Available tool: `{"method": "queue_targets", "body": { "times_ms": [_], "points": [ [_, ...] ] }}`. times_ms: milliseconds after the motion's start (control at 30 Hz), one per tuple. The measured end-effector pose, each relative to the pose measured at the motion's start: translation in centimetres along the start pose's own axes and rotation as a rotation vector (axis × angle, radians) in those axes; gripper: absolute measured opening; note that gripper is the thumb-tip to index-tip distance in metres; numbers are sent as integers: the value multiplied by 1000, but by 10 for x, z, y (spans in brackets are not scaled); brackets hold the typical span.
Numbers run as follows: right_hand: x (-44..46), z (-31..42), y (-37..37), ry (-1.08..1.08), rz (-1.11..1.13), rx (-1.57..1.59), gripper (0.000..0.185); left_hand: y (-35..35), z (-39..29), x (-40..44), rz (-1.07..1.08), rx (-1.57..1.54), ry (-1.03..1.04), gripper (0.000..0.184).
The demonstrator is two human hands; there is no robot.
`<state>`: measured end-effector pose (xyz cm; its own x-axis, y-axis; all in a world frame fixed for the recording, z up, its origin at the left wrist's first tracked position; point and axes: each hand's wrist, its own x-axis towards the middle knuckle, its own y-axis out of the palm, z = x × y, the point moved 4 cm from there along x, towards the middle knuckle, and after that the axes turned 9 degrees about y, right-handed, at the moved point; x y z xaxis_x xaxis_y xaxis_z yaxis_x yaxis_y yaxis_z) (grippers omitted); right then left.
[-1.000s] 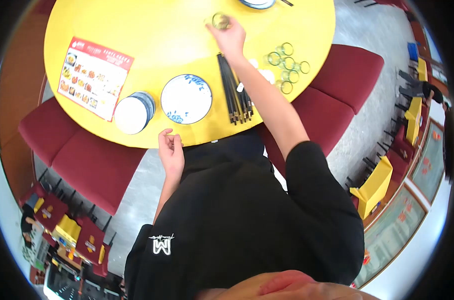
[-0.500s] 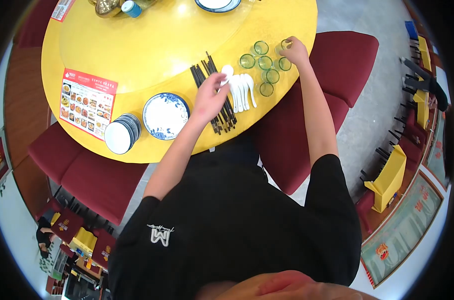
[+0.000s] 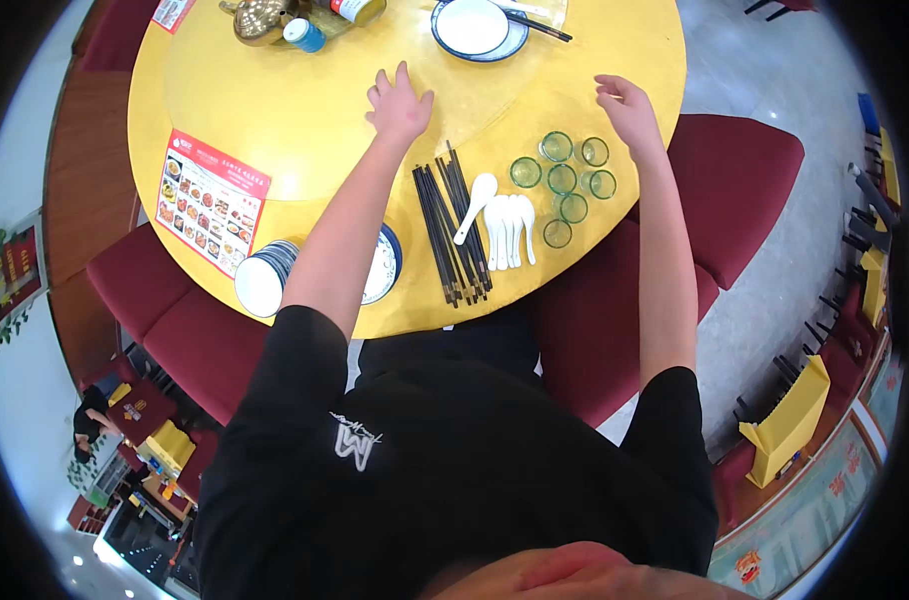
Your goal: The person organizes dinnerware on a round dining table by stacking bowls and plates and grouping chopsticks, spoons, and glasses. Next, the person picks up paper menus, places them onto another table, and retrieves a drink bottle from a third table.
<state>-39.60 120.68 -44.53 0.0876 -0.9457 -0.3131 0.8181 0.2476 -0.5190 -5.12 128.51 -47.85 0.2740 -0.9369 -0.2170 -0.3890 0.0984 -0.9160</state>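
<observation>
My left hand (image 3: pixel 399 105) is over the yellow round table (image 3: pixel 315 130), fingers spread and holding nothing. My right hand (image 3: pixel 630 112) hovers above the drinking glasses (image 3: pixel 562 180), fingers loosely bent and apart, also with nothing in it. Several green-tinted glasses stand in a cluster near the right edge. Left of them, white soup spoons (image 3: pixel 510 230) lie side by side, and one spoon (image 3: pixel 477 208) sits apart at a slant beside the bundle of dark chopsticks (image 3: pixel 450 230). A blue-patterned plate (image 3: pixel 383 268) is partly hidden by my left forearm.
A stack of bowls (image 3: pixel 263 285) and a picture menu (image 3: pixel 212 200) are at the left. Farther back are a brass teapot (image 3: pixel 260 20), a blue-lidded jar (image 3: pixel 305 36), a bottle (image 3: pixel 363 8) and a plate setting (image 3: pixel 473 28) with chopsticks. Maroon chairs (image 3: pixel 730 190) flank the table.
My left hand has left the spoon and moved up and away over the table. My right hand has let go of a glass and lifted off. The view has shifted, showing more of the table's far side.
</observation>
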Motion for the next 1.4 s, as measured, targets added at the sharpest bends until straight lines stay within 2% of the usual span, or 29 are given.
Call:
{"method": "queue_targets", "body": {
  "times_ms": [100,167,233,300,367,433,533,600,633,667,700,733,800,867,967,1033,1067,1133,1167,1233,1267,1400],
  "points": [
    [11,28,32,-50,51,103,37,9,18,-2,109,96,-10,73],
    [16,46,55,-21,69,144,36,14,30,-4,98,92,12,73],
    [24,58,80,119,108,230,37,15,38,-6,86,89,33,73],
    [41,64,106,105,89,221,44,11,40,-8,102,107,44,73],
    [54,65,131,187,9,190,52,8,48,-9,106,106,49,74],
    [62,69,152,204,20,218,49,5,57,-12,113,104,57,74],
    [67,74,178,209,111,246,46,5,75,-12,78,116,116,71],
    [65,72,186,158,81,188,41,10,95,-13,-113,75,249,66],
    [57,73,189,91,71,229,34,4,97,-26,-95,80,211,66],
    [46,74,192,26,67,271,28,-12,89,-35,-134,-258,133,60],
    [23,81,196,26,139,357,29,-20,88,-50,-188,-594,43,55],
    [-5,94,196,13,200,327,31,-23,93,-70,-195,-586,-2,55],
    [-57,106,208,33,312,246,31,-39,91,-123,-159,-895,11,54],
    [-124,133,227,63,406,234,29,-65,94,-183,-149,-1005,-42,47],
    [-196,153,274,-15,497,186,34,-79,125,-256,-179,-1030,-170,41],
    [-228,170,308,-98,551,161,37,-92,148,-292,-349,-1119,-304,42],
    [-240,177,326,-109,561,157,37,-103,159,-303,-364,-1121,-307,42],
    [-258,195,363,-261,589,-10,42,-123,187,-325,-440,-935,-448,48],
    [-264,205,376,-270,593,-21,42,-126,202,-331,-450,-944,-451,48],
    [-275,221,404,-308,655,-246,47,-124,235,-335,-410,-876,-485,52],
    [-279,221,417,-380,626,-294,49,-123,246,-336,-448,-877,-473,56],
    [-288,228,432,-395,594,-495,51,-114,266,-343,-386,-762,-513,57]
  ]
}}
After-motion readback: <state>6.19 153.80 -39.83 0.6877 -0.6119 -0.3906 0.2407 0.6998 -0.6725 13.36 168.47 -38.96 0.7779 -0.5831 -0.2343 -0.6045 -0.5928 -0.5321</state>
